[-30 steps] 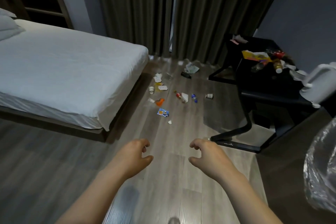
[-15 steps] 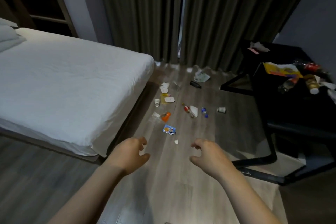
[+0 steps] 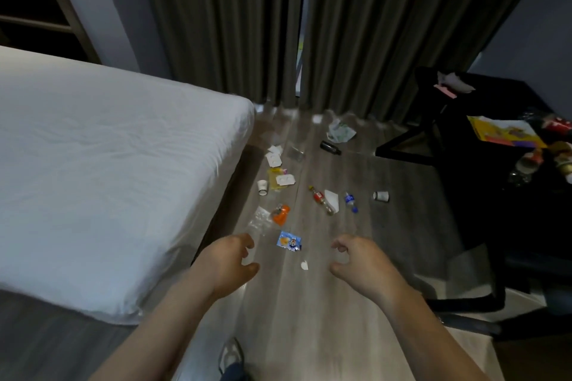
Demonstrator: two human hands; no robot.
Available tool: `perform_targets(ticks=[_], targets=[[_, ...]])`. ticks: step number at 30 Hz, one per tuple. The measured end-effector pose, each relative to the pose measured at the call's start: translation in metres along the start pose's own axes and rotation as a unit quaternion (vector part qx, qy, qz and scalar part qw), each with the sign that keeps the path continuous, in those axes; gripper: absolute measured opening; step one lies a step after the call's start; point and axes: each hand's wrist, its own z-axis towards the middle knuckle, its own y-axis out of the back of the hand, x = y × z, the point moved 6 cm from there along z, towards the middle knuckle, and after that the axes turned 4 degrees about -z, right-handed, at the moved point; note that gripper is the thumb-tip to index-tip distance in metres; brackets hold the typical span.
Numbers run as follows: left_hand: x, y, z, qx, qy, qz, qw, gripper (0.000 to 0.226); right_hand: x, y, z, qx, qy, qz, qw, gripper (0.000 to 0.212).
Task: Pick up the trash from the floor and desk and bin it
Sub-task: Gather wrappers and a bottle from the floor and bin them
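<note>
Since a second ago we have walked closer to the litter, so the bed (image 3: 108,179) fills more of the view and the scattered trash sits nearer our hands. Our left hand (image 3: 229,263) and right hand (image 3: 362,266) hover over the floor (image 3: 309,318) just off the bed's corner, both empty, with fingers loosely curled and touching nothing. Nearest, between the two hands, lie a blue wrapper (image 3: 289,240) and a small white scrap (image 3: 304,265). Closer to the bed are a clear plastic bag (image 3: 261,219) and an orange packet (image 3: 281,214), and farther from the bed are a small bottle (image 3: 322,199) and a paper cup (image 3: 381,196). More trash lies on the desk (image 3: 501,102), well away from the bed. We judge the blue wrapper light, thin and limp, so it may slide on the smooth boards; we would pinch a raised, crinkled edge rather than press its middle. The small bottle looks stiff and likely to roll, so it is best gripped round its body. No bin shows now.
</note>
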Motion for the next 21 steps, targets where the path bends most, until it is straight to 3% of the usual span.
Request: perform_targets(ticks=[7,10,21], targets=[[0.035,0.063,0.092,0.006,-0.018,0.023,1.0,0.043,0.043,0.004,0.083,0.002,-0.034,0.026,0.999,0.043],[0.042,0.076,0.125,0.019,-0.024,0.025,0.999,0.044,0.051,0.005,0.111,0.012,-0.034,0.039,0.999,0.031],[0.03,0.096,0.255,0.049,-0.019,0.034,0.998,0.045,0.023,0.02,0.237,0.026,-0.069,0.043,0.996,0.032]])
